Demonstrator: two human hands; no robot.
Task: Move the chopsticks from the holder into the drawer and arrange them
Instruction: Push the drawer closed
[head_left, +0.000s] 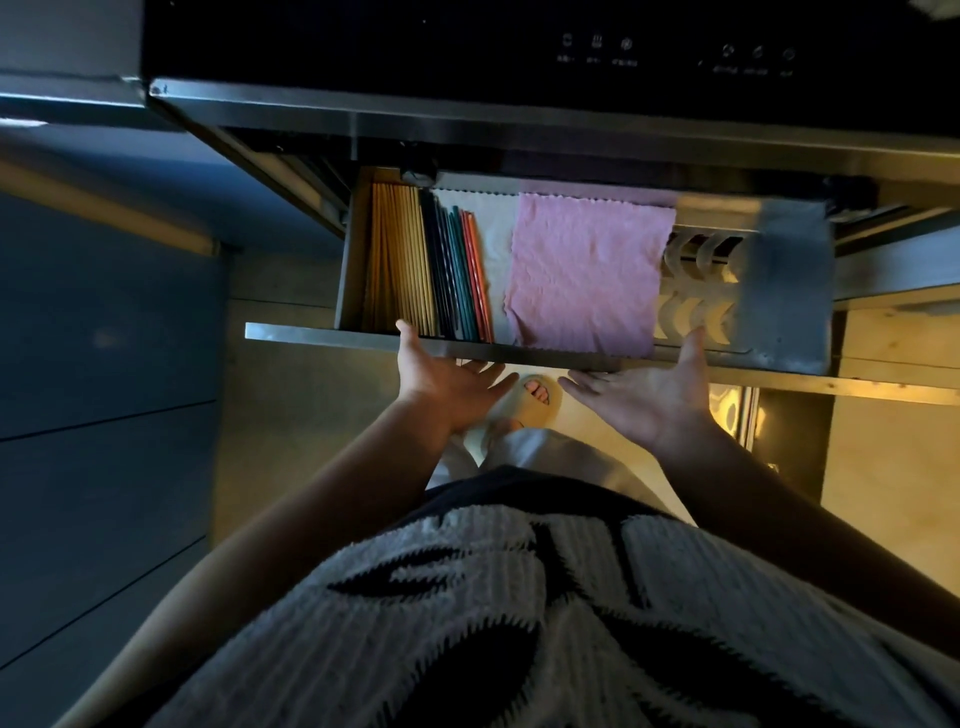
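Steel-grey drawer (545, 353), dull and brushed along its front edge. Yellow wooden chopsticks (400, 260) packed at the left side, then black, teal, red and orange ones (460, 275) alongside. Pink cloth (587, 270), crinkled, over a white cloth (493, 234) with a scalloped border. Black glossy panel (519, 47) above, faint pale icons. Black-and-white ribbed top (519, 623), bold jagged-edged shapes. Pale cream slipper (530, 400) below.

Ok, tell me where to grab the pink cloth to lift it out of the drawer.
Pinch the pink cloth at its near edge, coming from above. It lies flat and limp in the open drawer, so only an edge gives purchase, and that one is closest to the right hand. The chopsticks stay clear on the left.
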